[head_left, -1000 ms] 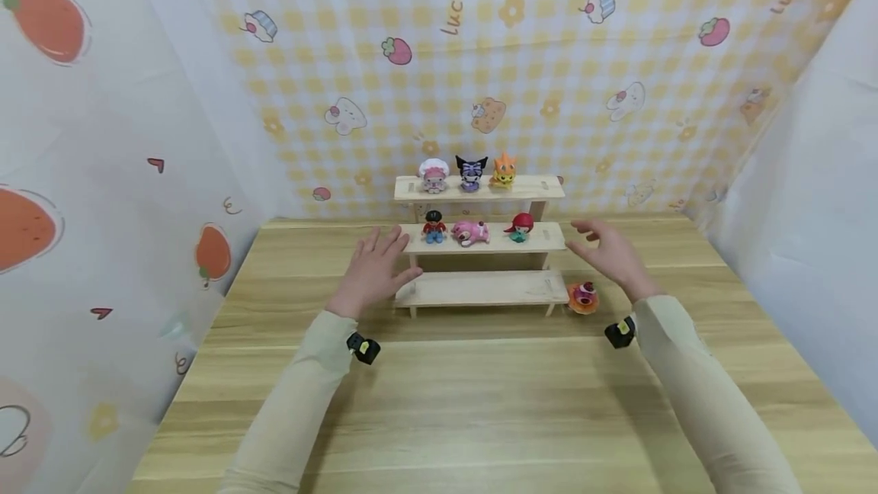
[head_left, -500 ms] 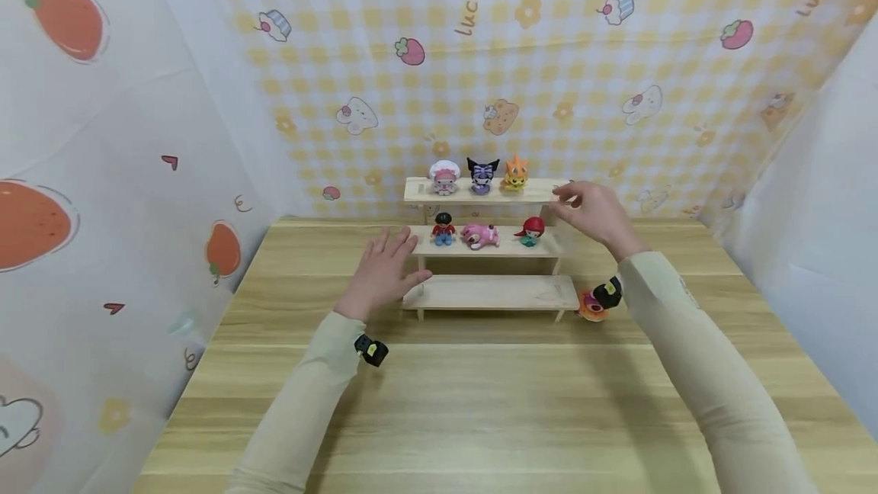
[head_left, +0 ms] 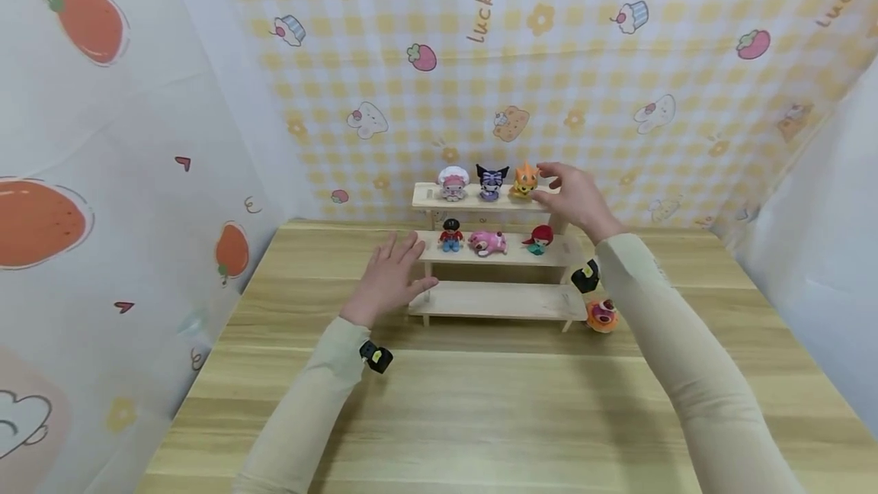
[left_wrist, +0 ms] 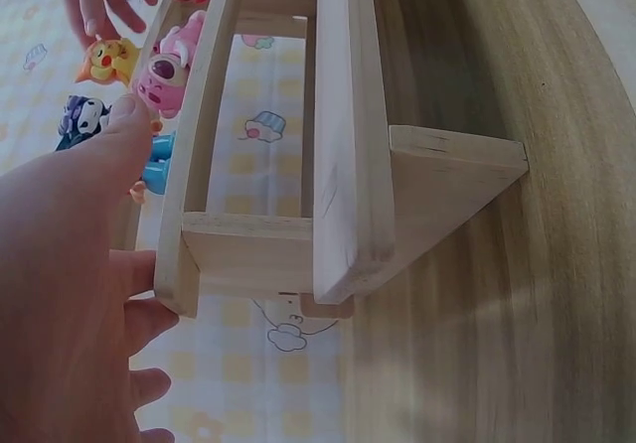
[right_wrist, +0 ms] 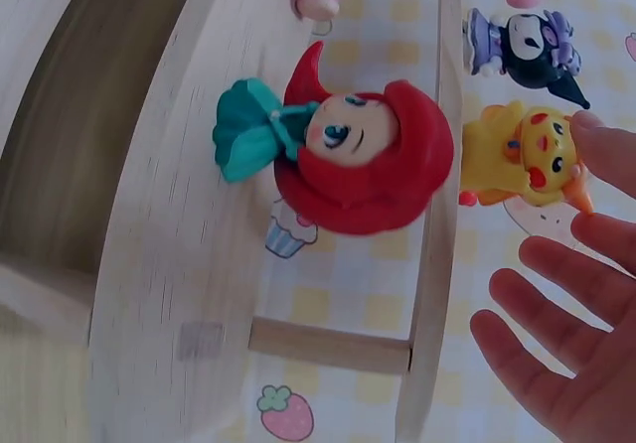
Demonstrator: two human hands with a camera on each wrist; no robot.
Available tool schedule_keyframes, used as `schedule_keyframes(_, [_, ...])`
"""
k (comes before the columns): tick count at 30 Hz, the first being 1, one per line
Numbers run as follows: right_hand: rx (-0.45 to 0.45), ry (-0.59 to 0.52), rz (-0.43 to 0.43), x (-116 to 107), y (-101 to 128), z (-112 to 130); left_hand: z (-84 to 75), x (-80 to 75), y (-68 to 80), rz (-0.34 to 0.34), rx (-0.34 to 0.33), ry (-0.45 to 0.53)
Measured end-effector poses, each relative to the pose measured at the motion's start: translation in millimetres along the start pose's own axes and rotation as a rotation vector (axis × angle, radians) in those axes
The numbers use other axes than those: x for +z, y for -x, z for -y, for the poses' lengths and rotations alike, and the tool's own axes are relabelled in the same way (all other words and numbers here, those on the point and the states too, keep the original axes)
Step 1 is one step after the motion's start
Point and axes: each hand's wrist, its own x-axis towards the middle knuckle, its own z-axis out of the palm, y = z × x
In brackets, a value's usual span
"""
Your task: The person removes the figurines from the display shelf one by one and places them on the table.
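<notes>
A three-tier wooden display stand (head_left: 504, 299) holds small toy figurines on its upper two shelves. My left hand (head_left: 389, 278) lies with spread fingers against the left end of the middle shelf, beside a black-haired figurine in a red top (head_left: 450, 235). At the top shelf's right side, my right hand (head_left: 576, 197) has thumb and fingers spread around a yellow figurine with an orange hood (right_wrist: 517, 155). Its thumb and index finger are right at the hood; whether they touch it I cannot tell. Below stands a red-haired mermaid figurine (right_wrist: 363, 155).
A white-hatted pink figurine (head_left: 453, 183) and a black-eared purple one (head_left: 491, 183) share the top shelf. A pink bear (head_left: 488, 242) lies on the middle shelf. An orange-based figurine (head_left: 602, 315) sits on the table (head_left: 480, 418), right of the stand. Patterned cloth (head_left: 521, 67) hangs behind.
My right hand has risen from beside the middle shelf and moved left to the yellow figurine on top. My left hand stays at the stand's left end. The head view has shifted slightly.
</notes>
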Motion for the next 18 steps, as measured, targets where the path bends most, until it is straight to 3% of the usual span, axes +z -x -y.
schedule_keyframes(18, [0.044, -0.071, -0.097, 9.8, -5.8, 8.6, 0.8, 1.6, -0.8, -0.015, 0.003, -0.009])
